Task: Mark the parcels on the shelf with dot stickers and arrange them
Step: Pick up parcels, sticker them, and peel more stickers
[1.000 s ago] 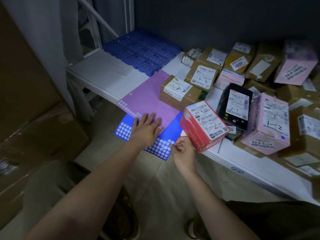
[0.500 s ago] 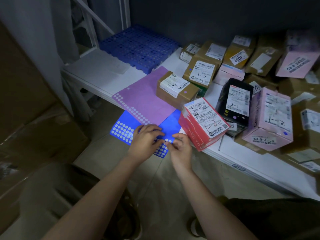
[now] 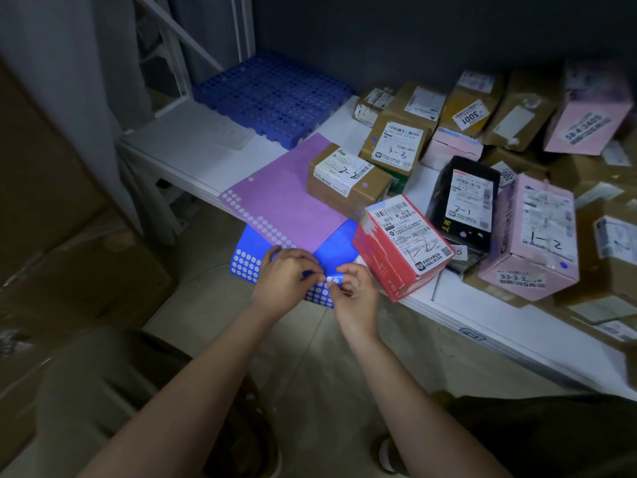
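Note:
A blue dot sticker sheet (image 3: 336, 248) hangs over the front edge of the white shelf (image 3: 186, 150), partly under a purple sticker sheet (image 3: 289, 198). My left hand (image 3: 287, 279) pinches the blue sheet's near edge. My right hand (image 3: 355, 293) pinches the same spot from the right, fingers curled at a dot. A red parcel (image 3: 401, 246) with a white label stands tilted right beside my right hand. Behind it lie a brown parcel marked 2-2 (image 3: 348, 179), a black parcel marked 2-1 (image 3: 463, 201) and a pink parcel (image 3: 536, 236).
Several more brown and pink parcels (image 3: 482, 115) are piled along the back right of the shelf. A blue perforated plastic pallet (image 3: 272, 94) lies at the back left. Large wrapped cartons (image 3: 69, 257) stand on the floor to the left. My knees are low in view.
My right hand let go of the red parcel and moved left to the blue sheet. My left hand went from lying flat on the sheets to pinching the blue sheet's edge.

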